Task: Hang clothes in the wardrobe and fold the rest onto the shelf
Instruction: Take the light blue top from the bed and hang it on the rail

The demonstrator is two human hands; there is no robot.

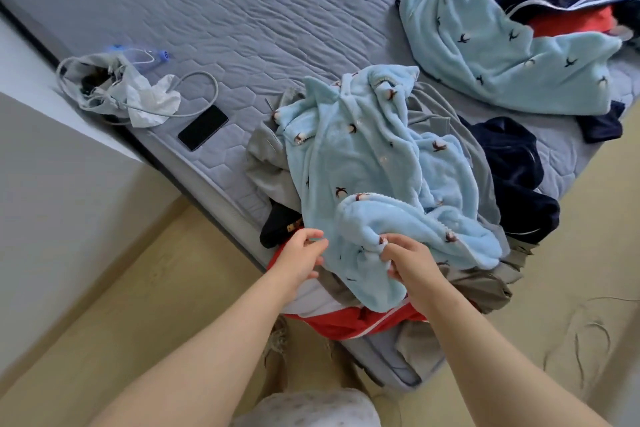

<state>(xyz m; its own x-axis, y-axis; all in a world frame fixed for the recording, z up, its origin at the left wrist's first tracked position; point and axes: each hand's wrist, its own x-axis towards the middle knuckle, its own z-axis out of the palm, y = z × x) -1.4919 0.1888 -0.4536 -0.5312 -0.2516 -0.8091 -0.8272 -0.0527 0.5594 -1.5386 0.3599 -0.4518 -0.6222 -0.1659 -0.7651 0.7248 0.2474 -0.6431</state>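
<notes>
A light blue fleece pyjama top [367, 163] with small bird prints lies crumpled on a pile of clothes at the near corner of the bed. My right hand [408, 260] grips a fold of its lower hem. My left hand [304, 255] pinches the same hem at its left edge. Under the top lie a grey garment [266, 166], a red garment with white stripes [349, 321], a black item [277, 225] and a navy garment [512, 170]. The wardrobe and shelf are out of view.
A second pile at the far right has a matching light blue fleece piece [485, 38] over navy and red-orange clothes [575, 22]. On the grey quilted mattress [242, 10] lie a black phone [203, 127], a cable, a crumpled tissue and a small drawstring bag [93, 83]. Beige floor surrounds the bed.
</notes>
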